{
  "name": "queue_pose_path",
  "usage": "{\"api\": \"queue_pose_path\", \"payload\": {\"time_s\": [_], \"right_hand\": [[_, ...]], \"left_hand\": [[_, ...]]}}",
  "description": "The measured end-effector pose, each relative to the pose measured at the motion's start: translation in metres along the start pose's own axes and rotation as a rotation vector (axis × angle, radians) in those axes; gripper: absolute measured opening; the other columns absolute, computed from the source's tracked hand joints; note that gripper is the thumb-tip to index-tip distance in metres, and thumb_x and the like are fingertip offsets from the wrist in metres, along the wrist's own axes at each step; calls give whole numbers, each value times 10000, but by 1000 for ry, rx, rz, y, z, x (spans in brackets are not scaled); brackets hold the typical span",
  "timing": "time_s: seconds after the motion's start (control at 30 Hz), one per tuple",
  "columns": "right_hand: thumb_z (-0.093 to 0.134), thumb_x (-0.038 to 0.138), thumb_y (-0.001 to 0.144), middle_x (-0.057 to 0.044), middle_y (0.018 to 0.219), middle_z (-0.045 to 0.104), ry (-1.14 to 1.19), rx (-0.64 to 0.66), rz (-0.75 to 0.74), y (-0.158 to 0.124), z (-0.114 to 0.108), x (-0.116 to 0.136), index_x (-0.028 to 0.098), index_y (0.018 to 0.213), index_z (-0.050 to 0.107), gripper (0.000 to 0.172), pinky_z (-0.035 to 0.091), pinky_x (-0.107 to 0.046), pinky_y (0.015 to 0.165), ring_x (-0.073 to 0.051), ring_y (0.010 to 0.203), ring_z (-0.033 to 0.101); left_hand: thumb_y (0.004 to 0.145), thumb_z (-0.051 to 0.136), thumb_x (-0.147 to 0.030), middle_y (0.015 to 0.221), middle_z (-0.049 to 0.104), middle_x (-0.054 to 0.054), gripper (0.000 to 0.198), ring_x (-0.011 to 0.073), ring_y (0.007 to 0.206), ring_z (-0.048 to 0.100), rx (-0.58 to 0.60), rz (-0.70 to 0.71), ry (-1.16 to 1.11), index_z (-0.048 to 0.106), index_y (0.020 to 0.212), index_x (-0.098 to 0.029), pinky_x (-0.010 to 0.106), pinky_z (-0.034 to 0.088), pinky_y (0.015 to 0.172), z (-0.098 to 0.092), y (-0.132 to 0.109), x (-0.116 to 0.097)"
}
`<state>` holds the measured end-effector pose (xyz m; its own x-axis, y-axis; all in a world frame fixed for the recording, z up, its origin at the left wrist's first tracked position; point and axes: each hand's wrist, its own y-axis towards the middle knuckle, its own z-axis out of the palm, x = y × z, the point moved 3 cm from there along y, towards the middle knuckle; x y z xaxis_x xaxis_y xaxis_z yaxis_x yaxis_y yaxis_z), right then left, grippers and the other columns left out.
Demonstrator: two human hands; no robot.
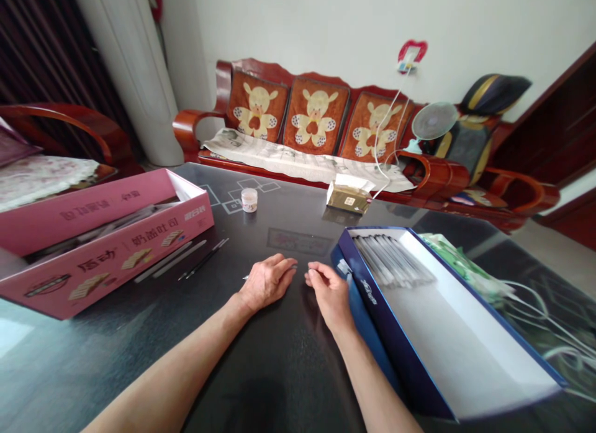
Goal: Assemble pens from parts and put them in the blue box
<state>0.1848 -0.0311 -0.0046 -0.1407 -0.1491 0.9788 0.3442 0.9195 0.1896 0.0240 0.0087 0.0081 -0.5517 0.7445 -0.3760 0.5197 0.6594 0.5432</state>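
Note:
My left hand [270, 279] is closed above the dark table, its fingers curled round something thin. A small pale tip pokes out behind the knuckles; the rest is hidden. Facing it, my right hand [329, 291] has thumb and index finger pinched together, and what lies between them is too small to make out. A gap separates the two hands. Left of them lie thin black pen-like sticks [203, 259] and clear flat sleeves [173, 259]. Close beside my right hand is an open blue box [372, 302], with several pen-like sticks in clear sleeves [393, 259] at its far end.
A pink carton [153, 240] stands on the left, partly filled with packed items. Further back are a small lidded jar [249, 200] and a tissue box [348, 195]. A green packet [465, 268] and white cables [549, 321] lie right of the blue box. Behind stands a wooden sofa [190, 132].

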Motion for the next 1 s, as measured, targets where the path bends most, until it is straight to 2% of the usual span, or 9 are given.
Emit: {"api": "queue_pose_path", "payload": {"time_s": [0.1, 0.2, 0.37, 1.0], "right_hand": [[719, 319, 671, -24, 845, 665, 382, 16, 287, -4, 9, -9, 173, 862, 653, 249, 534, -311, 734, -164, 769, 656], [777, 278, 599, -8, 833, 667, 539, 39, 356, -5, 11, -6, 169, 801, 653, 261, 527, -265, 728, -141, 769, 653], [767, 288, 636, -9, 838, 675, 497, 69, 315, -6, 12, -5, 171, 851, 666, 265, 522, -242, 689, -126, 751, 644], [728, 351, 684, -3, 808, 687, 271, 63, 213, -5, 13, -11, 169, 882, 676, 273, 540, -266, 707, -134, 727, 638]], "left_hand": [[917, 420, -274, 836, 600, 43, 262, 126, 723, 599, 14, 20, -39, 578, 1105, -183, 223, 500, 669, 0, -1, -3], [916, 418, -262, 821, 589, 42, 262, 125, 708, 593, 35, 27, -72, 576, 1106, -175, 223, 494, 659, 0, 0, -5], [918, 407, -246, 819, 587, 43, 253, 124, 720, 597, 51, 42, -108, 587, 1081, -177, 223, 496, 668, -2, 1, -9], [924, 400, -263, 792, 578, 37, 261, 118, 687, 587, 84, 52, -81, 612, 1053, -182, 219, 494, 645, 1, -1, -9]]}}
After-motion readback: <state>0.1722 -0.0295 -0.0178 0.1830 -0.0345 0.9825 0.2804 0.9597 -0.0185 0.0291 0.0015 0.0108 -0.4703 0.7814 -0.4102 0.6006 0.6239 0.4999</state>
